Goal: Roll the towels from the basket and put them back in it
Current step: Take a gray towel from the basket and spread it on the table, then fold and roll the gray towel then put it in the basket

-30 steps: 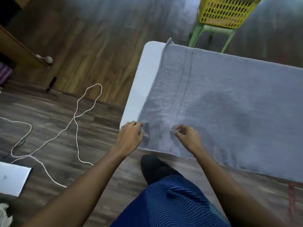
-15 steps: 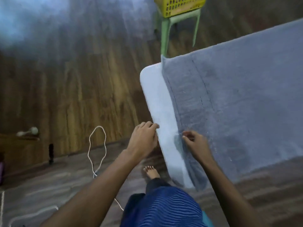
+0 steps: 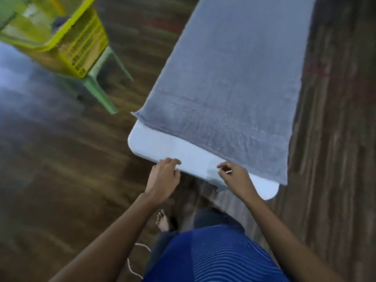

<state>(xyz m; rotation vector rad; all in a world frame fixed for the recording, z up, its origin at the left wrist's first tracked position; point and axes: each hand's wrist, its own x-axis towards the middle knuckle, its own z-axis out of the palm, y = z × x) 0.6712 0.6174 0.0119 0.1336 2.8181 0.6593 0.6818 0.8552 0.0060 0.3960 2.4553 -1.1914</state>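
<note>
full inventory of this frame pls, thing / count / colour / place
towel: 1, grey, spread flat along the table, near end short of the table's edge
table: 1, white, centre, near end bare
basket: 1, yellow, top left on the stool; contents blurred
stool: 1, green, top left under the basket
cord: 1, white, on the floor at bottom centre
floor: wood-look brown, all around
left hand: 1, fingers on the table's near edge
right hand: 1, at the towel's near hem; grip unclear
foot: 1, bare, on the floor below the table's end
clothing: blue striped, bottom centre
</note>
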